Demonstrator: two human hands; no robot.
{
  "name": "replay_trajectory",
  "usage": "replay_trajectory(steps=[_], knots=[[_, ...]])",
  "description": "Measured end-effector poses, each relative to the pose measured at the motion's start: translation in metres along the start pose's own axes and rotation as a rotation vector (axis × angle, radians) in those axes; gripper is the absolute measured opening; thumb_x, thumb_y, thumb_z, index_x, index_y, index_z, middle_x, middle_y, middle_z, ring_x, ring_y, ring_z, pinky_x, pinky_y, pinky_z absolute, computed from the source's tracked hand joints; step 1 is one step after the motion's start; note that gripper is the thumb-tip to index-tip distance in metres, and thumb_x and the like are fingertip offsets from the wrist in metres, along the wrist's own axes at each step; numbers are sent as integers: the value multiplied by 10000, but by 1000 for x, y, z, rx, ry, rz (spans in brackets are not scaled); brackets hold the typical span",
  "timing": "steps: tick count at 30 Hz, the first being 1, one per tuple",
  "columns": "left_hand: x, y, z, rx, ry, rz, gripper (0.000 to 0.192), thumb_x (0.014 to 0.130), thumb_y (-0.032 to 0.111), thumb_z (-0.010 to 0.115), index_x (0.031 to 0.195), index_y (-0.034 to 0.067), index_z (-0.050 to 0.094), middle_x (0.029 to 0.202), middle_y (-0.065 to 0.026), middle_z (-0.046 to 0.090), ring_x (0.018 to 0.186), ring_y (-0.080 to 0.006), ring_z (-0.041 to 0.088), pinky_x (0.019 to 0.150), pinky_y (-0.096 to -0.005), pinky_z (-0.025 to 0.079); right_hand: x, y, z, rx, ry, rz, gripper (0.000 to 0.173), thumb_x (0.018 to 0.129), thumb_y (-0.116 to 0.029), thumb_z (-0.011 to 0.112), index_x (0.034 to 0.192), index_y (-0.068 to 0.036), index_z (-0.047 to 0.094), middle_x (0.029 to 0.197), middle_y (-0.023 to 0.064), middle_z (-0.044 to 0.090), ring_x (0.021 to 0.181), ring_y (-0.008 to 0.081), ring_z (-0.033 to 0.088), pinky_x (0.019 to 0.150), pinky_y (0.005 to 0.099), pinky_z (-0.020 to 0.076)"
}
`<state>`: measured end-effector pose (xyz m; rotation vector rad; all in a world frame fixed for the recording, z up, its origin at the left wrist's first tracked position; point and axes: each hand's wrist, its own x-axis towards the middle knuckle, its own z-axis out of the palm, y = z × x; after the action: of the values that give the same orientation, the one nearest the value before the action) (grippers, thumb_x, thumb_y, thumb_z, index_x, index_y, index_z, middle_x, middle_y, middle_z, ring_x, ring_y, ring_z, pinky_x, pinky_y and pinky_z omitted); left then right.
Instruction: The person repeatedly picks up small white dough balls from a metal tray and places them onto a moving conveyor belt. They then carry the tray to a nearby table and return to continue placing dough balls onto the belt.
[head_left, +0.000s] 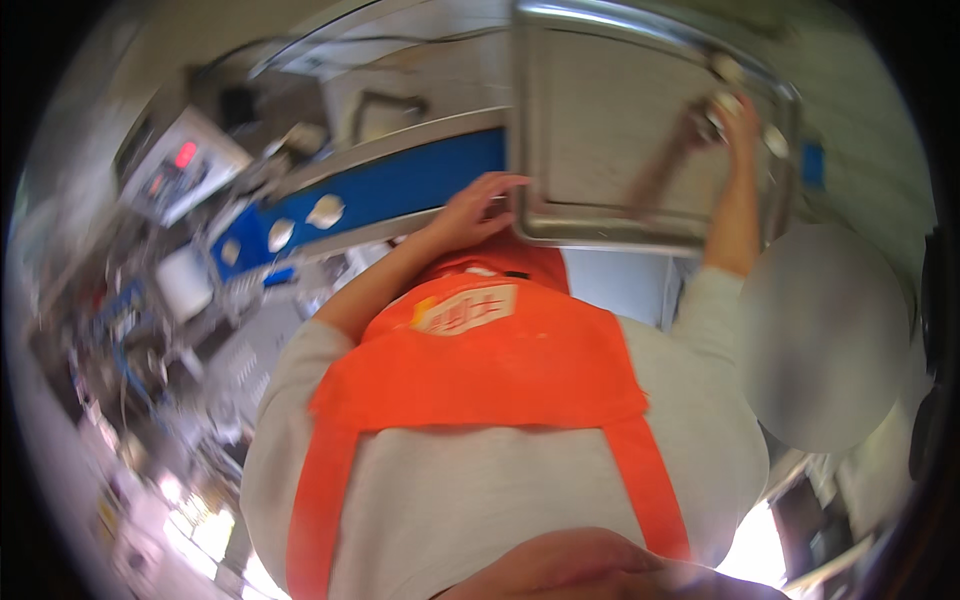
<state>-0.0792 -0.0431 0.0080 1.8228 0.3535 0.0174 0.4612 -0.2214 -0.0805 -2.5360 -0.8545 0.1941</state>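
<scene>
A shallow stainless steel tray (600, 127) lies before me at the upper right. Over its right side my right hand (735, 124) has its fingers around a small pale piece (724, 109) that looks like dough. Another pale piece (725, 67) sits by the far right corner, and one more (775, 141) is at the right rim; both are blurred. My left hand (480, 210) is at the tray's left edge, fingers apart and fingertips by the rim, with nothing seen in it. Left of it runs a blue conveyor belt (405, 176) carrying pale, flattish pieces (325, 212).
A control box (184, 169) with a red lit display stands beyond the belt on the left. A white cylinder (184, 285) and blurred machinery are near the belt's left end. A pale wall (862, 135) rises right of the tray. A grey blurred oval hides part of the right side.
</scene>
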Motion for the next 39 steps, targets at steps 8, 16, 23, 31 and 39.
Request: replay_trajectory(steps=[8, 16, 23, 31, 39], knots=[[-33, -6, -24, -980, 452, -122, 368, 946, 151, 605, 1304, 98, 539, 1263, -98, 578, 1065, -217, 637, 914, -355, 522, -182, -338, 0, 715, -708, -450, 570, 766, -76, 686, 1315, -96, 535, 1189, 98, 604, 988, 215, 621, 800, 340, 524], [-144, -77, -73, -349, 1014, -421, 318, 882, 167, 675, 1175, 95, 574, 1149, -64, 651, 1009, -192, 643, 836, -375, 537, -278, -440, 123, 450, -835, -672, 623, 726, -227, 758, 1301, -111, 548, 1206, 168, 576, 1143, 361, 537, 967, 425, 452], [-187, -85, -72, 538, 990, -360, 483, 798, 241, 734, 1245, 161, 568, 1380, -98, 503, 1288, -310, 449, 1126, -472, 230, -324, -454, 147, 73, -614, -933, 554, 693, -298, 811, 1178, -102, 626, 1332, 177, 462, 1169, 422, 460, 995, 462, 442], [-186, -100, -55, 276, 862, 94, 622, 752, 150, 765, 1321, 100, 517, 1408, -141, 480, 1314, -360, 441, 1087, -434, 364, -329, -473, 156, 122, -472, -1097, 327, 705, -222, 755, 1006, -122, 675, 977, 148, 636, 997, 350, 572, 876, 472, 465], [-187, -79, -66, 190, 887, -134, 309, 805, 154, 714, 1038, 69, 529, 1153, -132, 562, 1075, -343, 557, 906, -420, 476, -327, -471, 150, 134, -554, -914, 322, 677, -143, 702, 952, -30, 579, 984, 186, 573, 978, 397, 533, 864, 496, 449]])
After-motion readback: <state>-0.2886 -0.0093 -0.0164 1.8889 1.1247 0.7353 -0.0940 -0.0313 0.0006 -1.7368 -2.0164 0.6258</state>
